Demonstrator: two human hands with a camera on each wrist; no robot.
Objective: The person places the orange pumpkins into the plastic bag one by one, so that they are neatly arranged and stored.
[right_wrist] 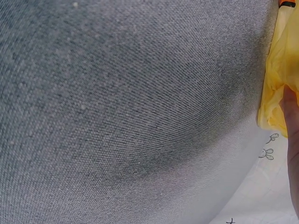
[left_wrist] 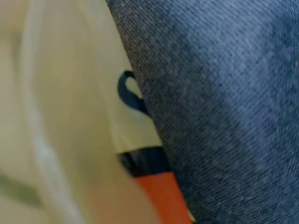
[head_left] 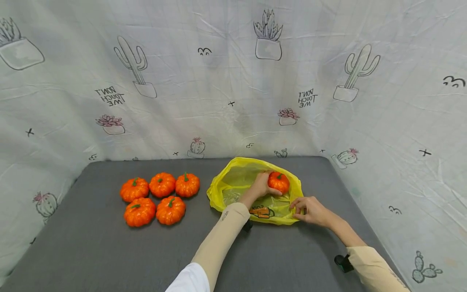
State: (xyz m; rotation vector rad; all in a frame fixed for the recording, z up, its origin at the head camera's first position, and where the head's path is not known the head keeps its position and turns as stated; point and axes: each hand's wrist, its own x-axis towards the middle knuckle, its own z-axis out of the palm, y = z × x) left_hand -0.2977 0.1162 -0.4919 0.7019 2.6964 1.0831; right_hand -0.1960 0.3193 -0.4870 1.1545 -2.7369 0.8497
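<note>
Head view: nearest, a beige sleeve (head_left: 222, 239) covers the left forearm, a white cuff of cloth (head_left: 191, 280) at its lower end, and a second beige sleeve (head_left: 377, 267) covers the right forearm, with a black device (head_left: 343, 263) beside it. Both arms reach over a grey tabletop (head_left: 109, 259).

The right hand (head_left: 311, 210) pinches the near right edge of a yellow plastic bag (head_left: 215, 190), thumb and fingers closed on the film; the right wrist view shows a finger against the crumpled plastic. The left wrist view shows a blurred stretch of film with black and orange print.

The left hand (head_left: 260, 186) reaches inside the bag's wide mouth, thumb and fingers curved around the left side of an orange pumpkin (head_left: 279, 183). Whether that pumpkin touches the bag's bottom cannot be told.

To the left, five more pumpkins (head_left: 140, 211) sit on the tabletop, two in the nearer row, three behind. Beyond everything hangs a pale cactus-print cloth (head_left: 226, 73).
</note>
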